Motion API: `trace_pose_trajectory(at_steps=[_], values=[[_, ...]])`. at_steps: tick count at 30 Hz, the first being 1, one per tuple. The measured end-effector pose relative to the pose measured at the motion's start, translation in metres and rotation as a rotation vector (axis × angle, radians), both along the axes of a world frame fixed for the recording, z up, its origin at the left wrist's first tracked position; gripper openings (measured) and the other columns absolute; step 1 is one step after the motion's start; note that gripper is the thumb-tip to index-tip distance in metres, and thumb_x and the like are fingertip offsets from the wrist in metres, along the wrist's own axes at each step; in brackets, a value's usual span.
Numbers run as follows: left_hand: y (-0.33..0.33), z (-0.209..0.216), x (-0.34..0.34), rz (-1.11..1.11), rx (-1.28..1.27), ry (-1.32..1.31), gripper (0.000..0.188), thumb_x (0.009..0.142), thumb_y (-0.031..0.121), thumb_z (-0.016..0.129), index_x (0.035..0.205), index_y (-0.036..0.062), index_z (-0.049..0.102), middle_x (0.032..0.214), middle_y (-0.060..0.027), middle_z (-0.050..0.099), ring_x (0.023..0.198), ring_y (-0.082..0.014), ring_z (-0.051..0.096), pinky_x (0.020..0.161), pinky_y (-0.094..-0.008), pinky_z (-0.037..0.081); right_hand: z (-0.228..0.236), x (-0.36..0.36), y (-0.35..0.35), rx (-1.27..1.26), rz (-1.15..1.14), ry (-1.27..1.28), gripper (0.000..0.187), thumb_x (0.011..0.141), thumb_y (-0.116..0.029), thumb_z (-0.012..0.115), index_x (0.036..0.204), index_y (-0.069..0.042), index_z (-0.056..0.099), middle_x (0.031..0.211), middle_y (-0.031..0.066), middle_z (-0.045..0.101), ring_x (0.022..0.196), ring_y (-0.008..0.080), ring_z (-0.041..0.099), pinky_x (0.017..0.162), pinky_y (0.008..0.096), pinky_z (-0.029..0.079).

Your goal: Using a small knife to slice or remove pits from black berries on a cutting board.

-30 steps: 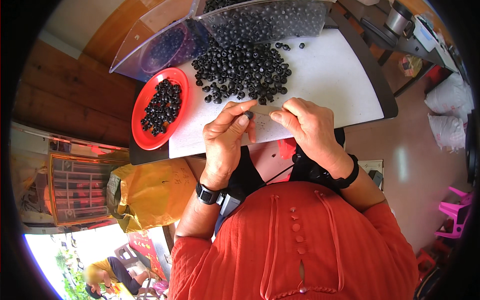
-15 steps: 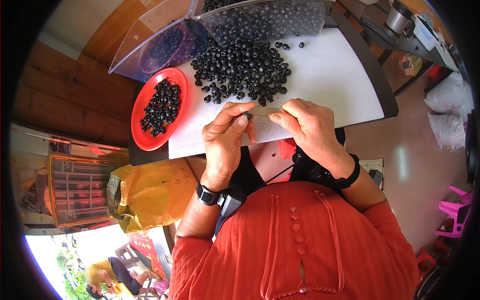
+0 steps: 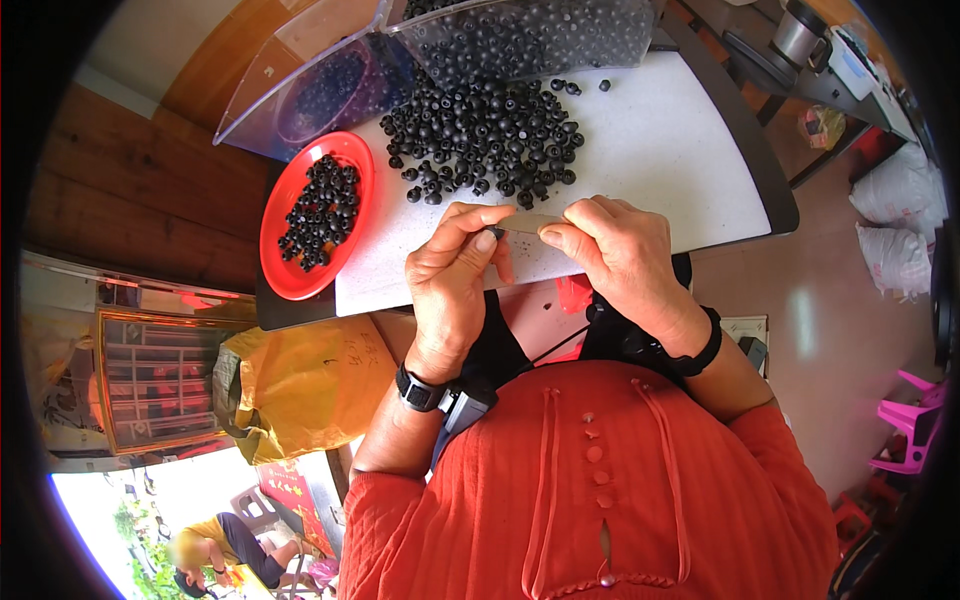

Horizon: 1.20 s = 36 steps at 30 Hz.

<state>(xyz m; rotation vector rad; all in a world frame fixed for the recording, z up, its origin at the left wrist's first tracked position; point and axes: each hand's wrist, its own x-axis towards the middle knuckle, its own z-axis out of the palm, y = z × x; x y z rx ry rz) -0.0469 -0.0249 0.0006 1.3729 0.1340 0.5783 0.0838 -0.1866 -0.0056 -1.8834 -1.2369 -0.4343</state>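
Observation:
Near the front edge of the white tabletop (image 3: 680,150), my left hand (image 3: 447,275) pinches a small black round piece (image 3: 494,232) between thumb and fingertips, mostly covered by them. My right hand (image 3: 628,260) is closed around one end of a thin flat blade (image 3: 528,222). The blade's other end meets the black piece or lies just beside it. Just beyond my hands spreads a heap of similar black pieces (image 3: 490,135), several showing a hole. To the left, a red plate (image 3: 275,235) carries more black pieces (image 3: 325,205).
Behind the heap, a clear plastic bin (image 3: 625,45) full of black pieces lies open toward the table. A yellow bag (image 3: 310,390) stands below the table's left side. White sacks (image 3: 893,260) and a pink stool (image 3: 915,425) are at right. Another person (image 3: 230,550) sits at lower left.
Both hands keep nearly the same place and grip. The view has shifted very slightly; nothing has been taken up or let go.

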Motion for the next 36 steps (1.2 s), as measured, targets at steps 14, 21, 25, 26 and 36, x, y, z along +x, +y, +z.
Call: trace_pose_trajectory(at_steps=[14, 21, 25, 26, 36], values=[[-0.0028, -0.0019, 0.0007, 0.033, -0.034, -0.010, 0.025, 0.102, -0.007, 0.055, 0.121, -0.0065, 0.071, 0.106, -0.0080, 0.060, 0.081, -0.0169, 0.061, 0.065, -0.0290, 0.053, -0.0010, -0.0017, 0.0002, -0.004, -0.020, -0.012, 0.031, 0.094, -0.029, 0.078, 0.080, -0.010, 0.058, 0.067, 0.0049, 0.059, 0.057, 0.0246, 0.061, 0.049, 0.0393, 0.045], [-0.0040, -0.0021, 0.0009, 0.050, -0.026, 0.004, 0.023, 0.102, -0.007, 0.055, 0.119, -0.0074, 0.070, 0.107, -0.0087, 0.061, 0.078, -0.0167, 0.060, 0.066, -0.0288, 0.051, -0.0004, -0.0021, -0.0002, 0.004, -0.009, -0.002, 0.032, 0.095, -0.030, 0.077, 0.080, -0.010, 0.057, 0.067, 0.0054, 0.058, 0.057, 0.0251, 0.061, 0.050, 0.0400, 0.045], [-0.0056, -0.0022, 0.0021, 0.047, -0.057, 0.003, 0.023, 0.102, -0.007, 0.054, 0.118, -0.0076, 0.070, 0.107, -0.0085, 0.061, 0.077, -0.0163, 0.060, 0.068, -0.0285, 0.050, -0.0006, -0.0021, -0.0009, 0.004, -0.008, 0.008, 0.033, 0.095, -0.030, 0.077, 0.079, -0.010, 0.057, 0.066, 0.0052, 0.058, 0.057, 0.0253, 0.060, 0.050, 0.0403, 0.045], [-0.0062, -0.0011, 0.0020, 0.047, -0.056, 0.001, 0.023, 0.102, -0.007, 0.054, 0.118, -0.0076, 0.070, 0.107, -0.0085, 0.061, 0.077, -0.0163, 0.060, 0.068, -0.0285, 0.050, -0.0006, -0.0022, -0.0010, 0.005, -0.008, 0.006, 0.033, 0.095, -0.030, 0.077, 0.079, -0.010, 0.057, 0.066, 0.0052, 0.058, 0.057, 0.0253, 0.060, 0.050, 0.0403, 0.045], [-0.0038, -0.0011, 0.0024, 0.032, -0.092, 0.016, 0.022, 0.102, -0.005, 0.054, 0.117, -0.0077, 0.070, 0.110, -0.0083, 0.060, 0.076, -0.0167, 0.061, 0.066, -0.0287, 0.050, -0.0025, -0.0012, -0.0002, 0.002, -0.009, 0.005, 0.034, 0.096, -0.032, 0.076, 0.079, -0.010, 0.056, 0.066, 0.0048, 0.058, 0.057, 0.0253, 0.060, 0.050, 0.0401, 0.045]])
